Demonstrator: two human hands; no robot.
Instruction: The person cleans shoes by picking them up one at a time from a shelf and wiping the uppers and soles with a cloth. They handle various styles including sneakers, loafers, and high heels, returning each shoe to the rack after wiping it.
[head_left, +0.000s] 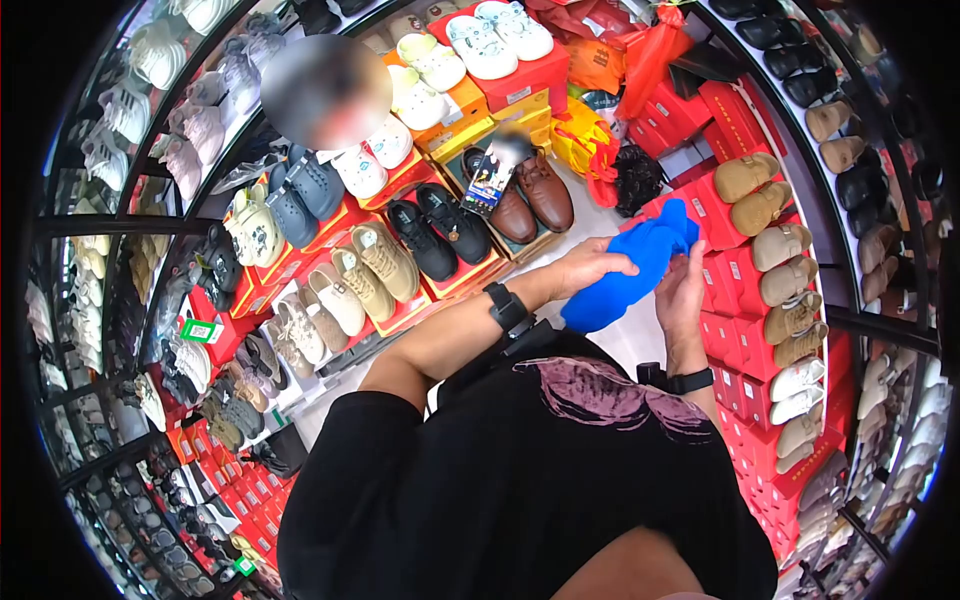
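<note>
Between my hands hangs a bright blue cloth, soft and bunched, its folds reaching from the lower left to the upper right. My left hand is closed on its left side, with the thumb on top. At the right side, my right hand is closed on the cloth's edge, some fingers hidden behind it. Just beyond are brown leather shoes in an open box, with a printed packet lying against them. Black shoes stand to their left.
Shoes on red boxes line the left, including tan shoes and blue clogs. Stacked red boxes with tan clogs on top stand close on the right. Plastic bags lie ahead. Shoe racks surround me.
</note>
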